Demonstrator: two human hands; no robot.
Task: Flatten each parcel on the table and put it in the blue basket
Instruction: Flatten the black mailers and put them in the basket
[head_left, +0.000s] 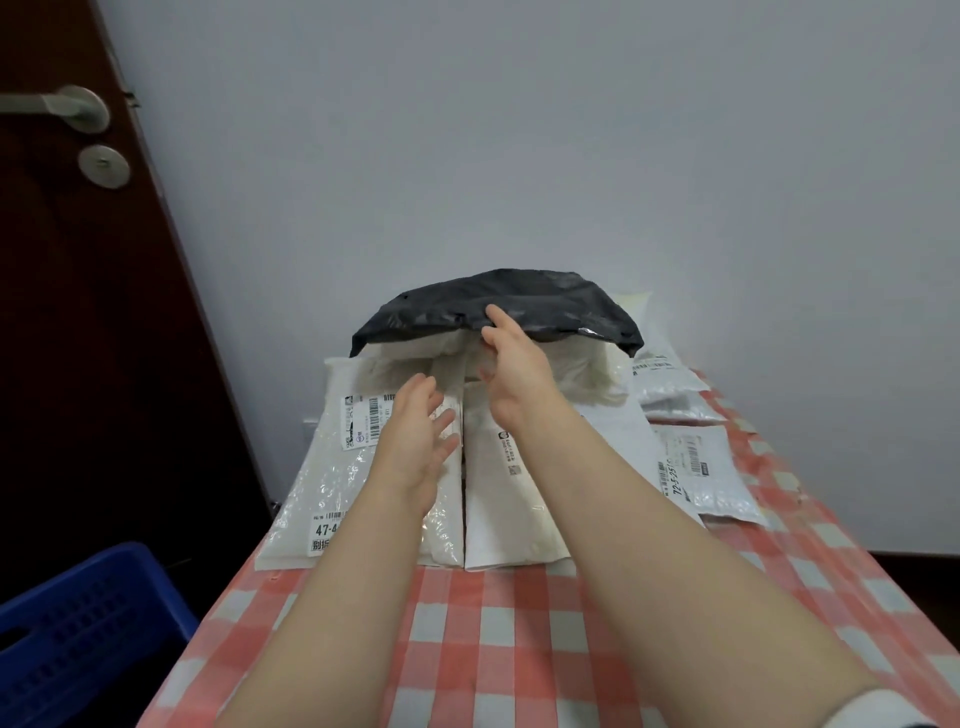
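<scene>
As both bare arms reach up from the bottom edge, the red-checked desk (519, 649) fills the lower middle, with the blue basket (78, 613) sitting low off its lower-left corner. Mid-frame, the white parcels (322, 493) lie side by side, labels up. Over their seam the left grip (415, 447) has its fingers spread and loose, holding nothing; can't tell if it's touching. Just above, the right grip (519, 364) pinches the near edge of a black parcel (498, 306), thumb on top. That one rests on a crumpled white parcel (587, 371). More labelled parcels (696, 467) sit right of centre. A dark door (67, 312) is at upper left.
</scene>
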